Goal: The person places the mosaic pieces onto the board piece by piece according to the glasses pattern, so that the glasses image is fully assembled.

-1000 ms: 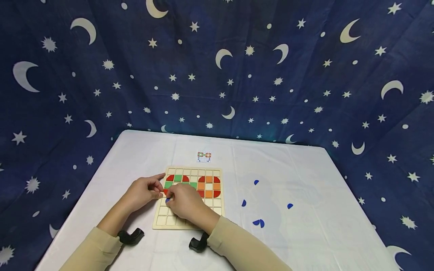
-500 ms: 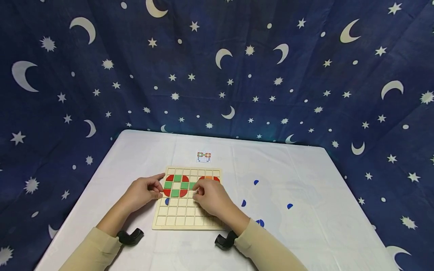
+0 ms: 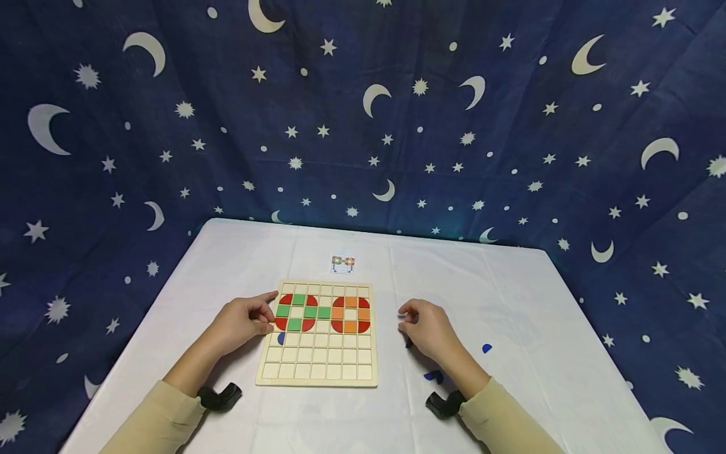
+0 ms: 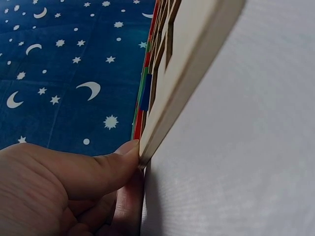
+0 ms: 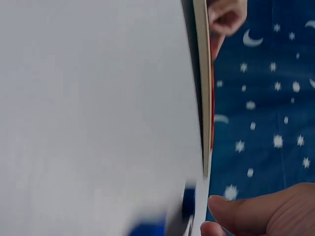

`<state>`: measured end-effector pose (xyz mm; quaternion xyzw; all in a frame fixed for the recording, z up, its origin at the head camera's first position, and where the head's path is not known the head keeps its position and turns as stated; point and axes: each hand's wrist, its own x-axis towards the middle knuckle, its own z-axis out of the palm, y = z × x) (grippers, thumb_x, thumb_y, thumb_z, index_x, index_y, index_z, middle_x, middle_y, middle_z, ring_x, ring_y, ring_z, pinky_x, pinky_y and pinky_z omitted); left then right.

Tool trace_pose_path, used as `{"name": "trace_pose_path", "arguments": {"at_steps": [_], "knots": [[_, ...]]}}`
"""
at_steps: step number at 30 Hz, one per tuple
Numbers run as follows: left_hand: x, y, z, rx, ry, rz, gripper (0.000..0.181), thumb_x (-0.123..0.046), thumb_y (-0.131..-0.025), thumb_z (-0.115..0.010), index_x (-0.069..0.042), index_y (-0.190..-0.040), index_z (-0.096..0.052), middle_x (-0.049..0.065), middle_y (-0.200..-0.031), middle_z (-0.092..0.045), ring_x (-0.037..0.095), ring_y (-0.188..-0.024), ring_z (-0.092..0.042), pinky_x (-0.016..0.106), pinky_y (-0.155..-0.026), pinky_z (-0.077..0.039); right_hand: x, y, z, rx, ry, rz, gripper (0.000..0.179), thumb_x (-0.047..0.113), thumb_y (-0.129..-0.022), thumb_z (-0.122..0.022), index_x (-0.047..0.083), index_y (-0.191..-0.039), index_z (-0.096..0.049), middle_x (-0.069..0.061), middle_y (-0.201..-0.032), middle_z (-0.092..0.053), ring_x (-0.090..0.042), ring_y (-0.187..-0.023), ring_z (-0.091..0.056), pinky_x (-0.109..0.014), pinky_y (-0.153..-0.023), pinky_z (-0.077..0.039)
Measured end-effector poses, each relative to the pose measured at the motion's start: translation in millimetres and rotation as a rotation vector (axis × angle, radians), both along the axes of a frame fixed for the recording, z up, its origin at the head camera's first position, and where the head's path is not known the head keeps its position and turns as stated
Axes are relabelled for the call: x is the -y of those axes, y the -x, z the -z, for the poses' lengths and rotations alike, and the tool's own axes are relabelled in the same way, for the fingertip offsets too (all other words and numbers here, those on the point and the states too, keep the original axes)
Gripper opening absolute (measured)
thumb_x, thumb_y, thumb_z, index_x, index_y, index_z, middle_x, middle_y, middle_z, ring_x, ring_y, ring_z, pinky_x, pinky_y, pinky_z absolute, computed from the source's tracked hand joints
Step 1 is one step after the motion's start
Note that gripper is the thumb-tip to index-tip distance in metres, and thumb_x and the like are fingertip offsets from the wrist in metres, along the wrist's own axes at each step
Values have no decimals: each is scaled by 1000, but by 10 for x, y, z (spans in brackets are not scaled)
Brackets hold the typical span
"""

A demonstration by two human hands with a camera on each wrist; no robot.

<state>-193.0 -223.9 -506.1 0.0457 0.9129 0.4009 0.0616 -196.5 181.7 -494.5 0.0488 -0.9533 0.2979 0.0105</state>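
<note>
A wooden grid board (image 3: 316, 372) lies on the table, with red, green and orange tiles set in its upper rows. One blue rounded tile (image 3: 281, 338) sits in a left-hand cell below them. My left hand (image 3: 241, 321) pinches the board's left edge; in the left wrist view the thumb (image 4: 106, 169) lies against the rim. Right of the board, my right hand (image 3: 431, 331) hovers over the table, thumb and forefinger apart, with nothing visible between them. Near it lie loose blue tiles (image 3: 433, 376), one partly under the fingers; they are blurred in the right wrist view.
A small printed card (image 3: 343, 263) with a coloured grid pattern lies behind the board. Another blue tile (image 3: 486, 348) is farther right on the white-covered table (image 3: 510, 296). A dark blue star-and-moon cloth (image 3: 340, 94) stands behind the table.
My right hand has left the blue tile in the board's left cell and moved right, off the board, to the loose blue tiles. The left hand stays at the board's edge.
</note>
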Motion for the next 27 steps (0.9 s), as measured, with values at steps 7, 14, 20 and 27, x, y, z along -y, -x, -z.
{"name": "trace_pose_path", "arguments": {"at_steps": [7,14,20,27], "knots": [[-11,-13,-13,7,4,-7,16,-8,-83,-88,-15,-84,-74,11,-161,-58,20,-95,-60,35,-85,-42,-440,136,16,6,-33,73,20,10,-85,-86,9,-103,-75,2,-79,-64,-16,-78,-57,-36,-80,-47],[-7,2,14,7,-2,-6,16,-7,-84,-87,-16,-84,-74,11,-161,-57,19,-90,-59,32,-82,-43,-601,274,9,38,-56,148,26,14,-85,-86,4,-105,-74,-1,-79,-64,-20,-77,-58,-39,-80,-47],[-2,0,37,10,-2,-11,15,-6,-84,-87,-16,-84,-74,11,-161,-58,19,-90,-59,32,-82,-43,-577,343,15,87,-47,174,16,12,-86,-85,6,-98,-75,-2,-81,-65,-22,-81,-59,-38,-80,-47],[-2,3,33,3,3,-14,16,-6,-84,-87,-16,-84,-74,11,-161,-58,20,-91,-59,35,-83,-43,-414,344,18,66,-50,90,13,8,-88,-83,9,-98,-76,0,-81,-65,-20,-83,-59,-37,-81,-47]]}}
